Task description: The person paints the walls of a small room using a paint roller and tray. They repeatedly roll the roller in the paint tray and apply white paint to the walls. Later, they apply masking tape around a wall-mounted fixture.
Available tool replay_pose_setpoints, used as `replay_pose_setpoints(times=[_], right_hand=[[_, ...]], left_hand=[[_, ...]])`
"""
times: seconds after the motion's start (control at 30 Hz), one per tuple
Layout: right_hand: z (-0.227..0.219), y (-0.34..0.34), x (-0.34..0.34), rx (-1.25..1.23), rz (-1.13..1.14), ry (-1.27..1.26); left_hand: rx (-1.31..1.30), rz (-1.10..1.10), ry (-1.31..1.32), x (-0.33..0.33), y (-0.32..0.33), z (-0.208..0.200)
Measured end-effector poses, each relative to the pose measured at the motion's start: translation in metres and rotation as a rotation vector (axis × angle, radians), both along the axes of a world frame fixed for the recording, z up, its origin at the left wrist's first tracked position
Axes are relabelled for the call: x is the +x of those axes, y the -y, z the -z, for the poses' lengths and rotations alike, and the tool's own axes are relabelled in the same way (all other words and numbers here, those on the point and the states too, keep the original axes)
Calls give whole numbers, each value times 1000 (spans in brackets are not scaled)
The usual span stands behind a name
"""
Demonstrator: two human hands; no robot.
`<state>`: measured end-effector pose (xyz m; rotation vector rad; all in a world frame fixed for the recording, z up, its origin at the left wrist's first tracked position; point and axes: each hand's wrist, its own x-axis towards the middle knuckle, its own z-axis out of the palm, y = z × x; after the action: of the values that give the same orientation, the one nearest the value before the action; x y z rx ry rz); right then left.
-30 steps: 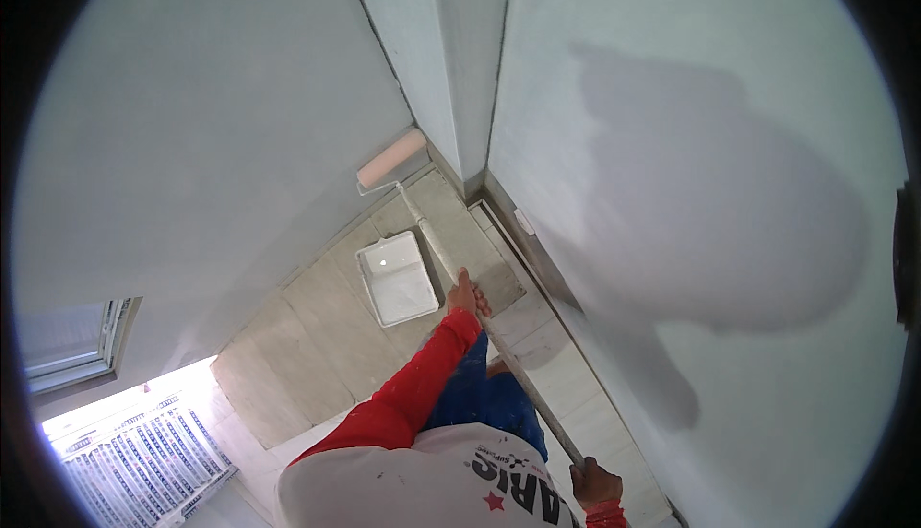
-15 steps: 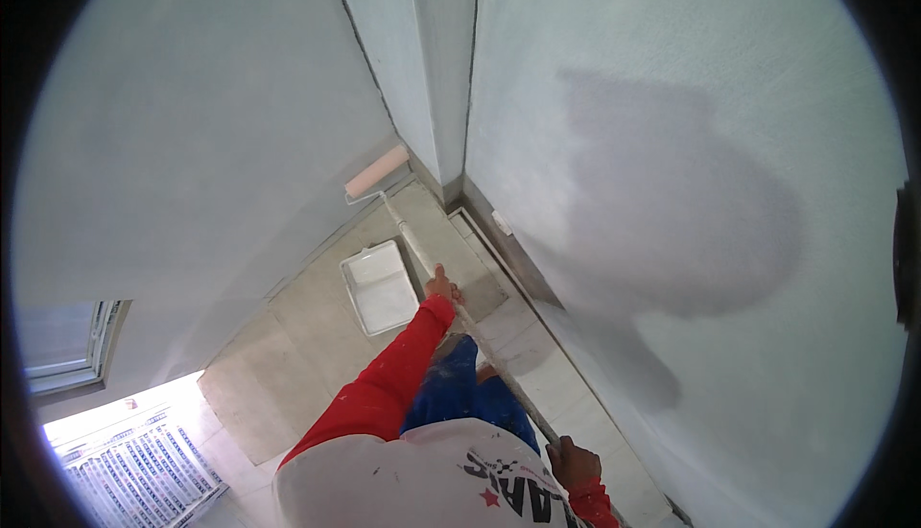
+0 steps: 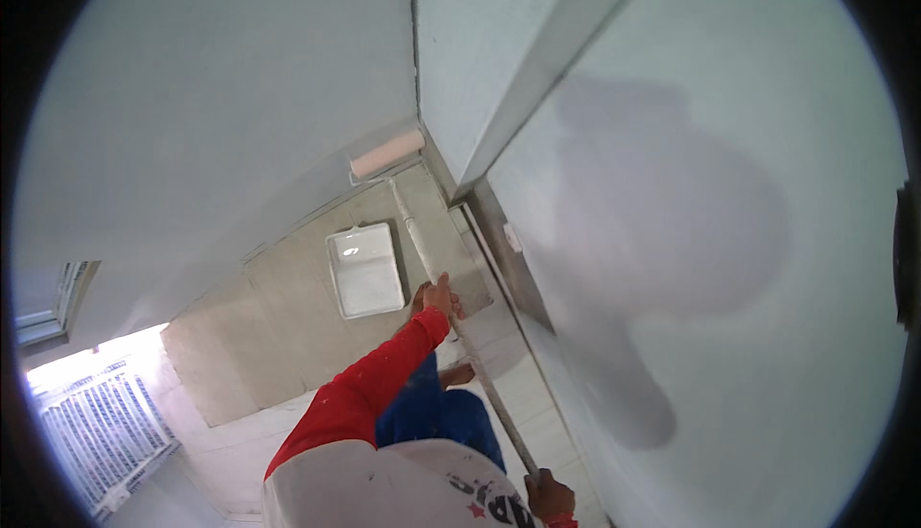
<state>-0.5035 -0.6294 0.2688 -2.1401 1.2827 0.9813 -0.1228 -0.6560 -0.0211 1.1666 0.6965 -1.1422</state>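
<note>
A paint roller with a pale pink sleeve (image 3: 387,153) lies against the lower part of the left wall, close to the corner. From its wire frame a long paint-spattered pole (image 3: 484,375) slants down toward me. My left hand (image 3: 440,298) is closed round the pole partway along, its arm stretched forward in a red sleeve. Lower down, near the pole's end, my right hand (image 3: 550,496) grips it beside my right hip. Left of the pole, a white paint tray (image 3: 370,283) with white paint in it rests on the floor covering.
A brownish covering (image 3: 259,336) lies over pale floor tiles along the left wall (image 3: 230,96). The right wall (image 3: 662,240) carries my shadow and a small white fitting (image 3: 512,236) near its base. A window frame (image 3: 58,307) and a bright opening are at the lower left.
The view has turned, so the wall corner leans further right. The roller stays low on the left wall near the corner. Both hands keep their hold on the pole; my legs have shifted.
</note>
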Motion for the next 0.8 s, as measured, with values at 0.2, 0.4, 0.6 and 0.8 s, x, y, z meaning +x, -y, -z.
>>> replay_pose_setpoints(times=[0.2, 0.4, 0.6, 0.8], right_hand=[[39, 34, 97, -14, -9, -67], [65, 43, 132, -12, -42, -121], [25, 20, 101, 34, 39, -167], [-60, -18, 2, 208, 263, -12]], left_hand=[[178, 25, -122, 51, 36, 91], [232, -38, -176, 74, 40, 122], [131, 50, -183, 51, 25, 73], [-31, -48, -173, 8, -16, -97]])
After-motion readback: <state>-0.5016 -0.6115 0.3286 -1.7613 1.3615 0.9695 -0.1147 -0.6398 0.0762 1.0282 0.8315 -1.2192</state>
